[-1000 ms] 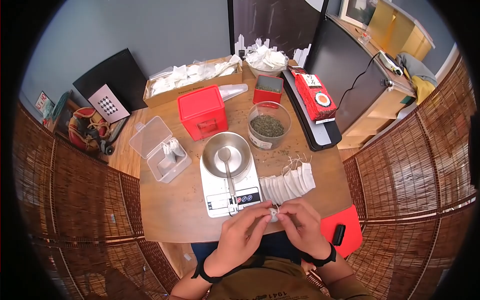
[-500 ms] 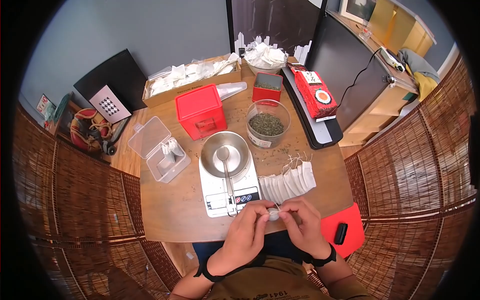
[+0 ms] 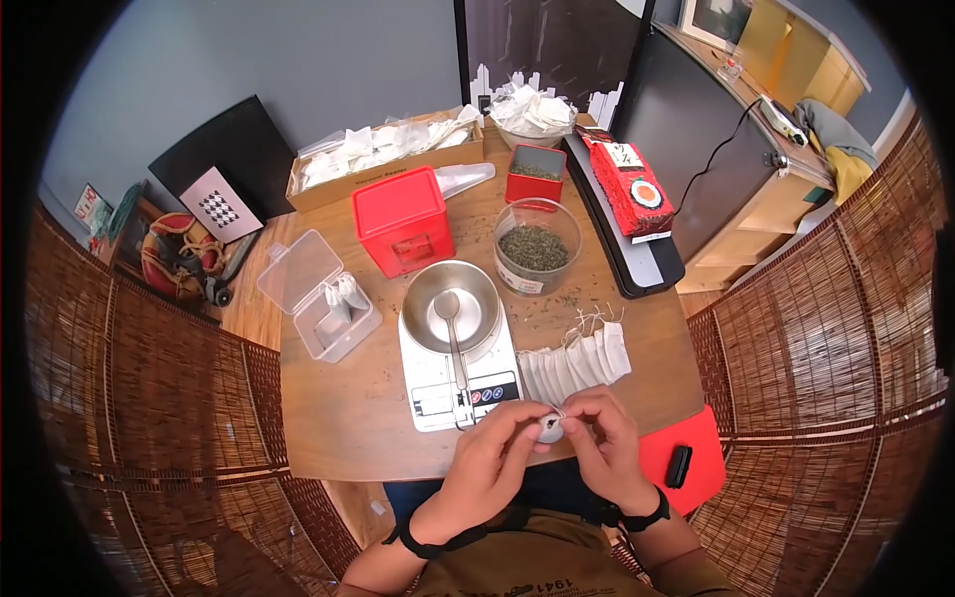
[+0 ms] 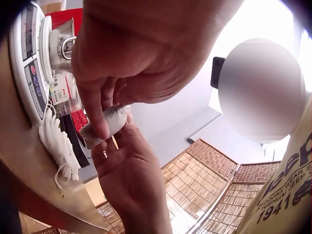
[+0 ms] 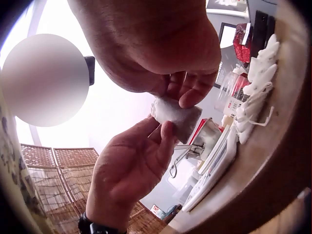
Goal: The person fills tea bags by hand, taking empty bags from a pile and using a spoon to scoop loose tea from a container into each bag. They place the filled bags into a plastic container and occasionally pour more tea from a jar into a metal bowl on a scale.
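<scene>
Near the table's front edge, both hands hold one small white drawstring tea bag [image 3: 550, 432]. My left hand [image 3: 489, 460] pinches its left side between thumb and fingers. On the other side, my right hand [image 3: 609, 453] has its fingertips at the top of the bag, by the string. A dark spot of tea shows at the bag's mouth in the head view. Seen from the right wrist, the tea bag [image 5: 176, 117] looks plump, with its lower part between the fingers of both hands. A row of filled tea bags [image 3: 577, 366] lies just beyond the hands, strings trailing.
Left of the hands, a white scale [image 3: 438, 393] bears a steel bowl [image 3: 423, 323] with a spoon. Behind are a tub of loose tea [image 3: 532, 249], a red canister [image 3: 403, 219] and a vacuum sealer [image 3: 637, 264]. An open plastic box [image 3: 343, 338] with tea bags stands left.
The tea bag has tilted between the fingers, so its mouth with the dark tea now faces the head camera. Both hands stay in nearly the same place.
</scene>
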{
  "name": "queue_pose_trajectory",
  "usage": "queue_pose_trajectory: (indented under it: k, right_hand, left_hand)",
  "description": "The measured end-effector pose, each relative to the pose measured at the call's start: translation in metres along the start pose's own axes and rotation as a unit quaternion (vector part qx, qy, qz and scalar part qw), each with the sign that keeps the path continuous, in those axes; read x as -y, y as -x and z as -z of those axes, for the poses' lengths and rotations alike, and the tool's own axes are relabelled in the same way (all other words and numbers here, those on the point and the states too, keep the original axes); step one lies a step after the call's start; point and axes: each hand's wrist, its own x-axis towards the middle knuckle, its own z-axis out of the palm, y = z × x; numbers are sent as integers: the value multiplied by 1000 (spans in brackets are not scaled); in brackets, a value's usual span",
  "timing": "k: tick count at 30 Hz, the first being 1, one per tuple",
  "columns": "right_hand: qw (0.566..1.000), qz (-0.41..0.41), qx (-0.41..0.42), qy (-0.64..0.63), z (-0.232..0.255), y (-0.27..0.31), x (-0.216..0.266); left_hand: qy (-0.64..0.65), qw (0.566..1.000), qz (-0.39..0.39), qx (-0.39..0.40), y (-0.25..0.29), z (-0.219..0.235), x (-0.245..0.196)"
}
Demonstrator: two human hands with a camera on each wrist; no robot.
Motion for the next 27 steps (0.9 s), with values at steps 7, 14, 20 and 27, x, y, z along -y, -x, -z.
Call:
queue_pose_trajectory:
  k: [7, 14, 20, 27]
  right_hand:
    - [989, -59, -60, -123, -9, 5, 4]
    - [993, 83, 2, 85, -2, -2, 7]
    - [999, 19, -45, -25, -13, 6, -3]
    - [998, 19, -52, -14, -15, 5, 0]
  left_hand:
    - [27, 999, -31, -24, 1, -3, 6]
    - [39, 998, -27, -48, 1, -4, 8]
    - [100, 994, -28, -41, 3, -4, 11]
    - [131, 988, -29, -70, 2, -6, 12]
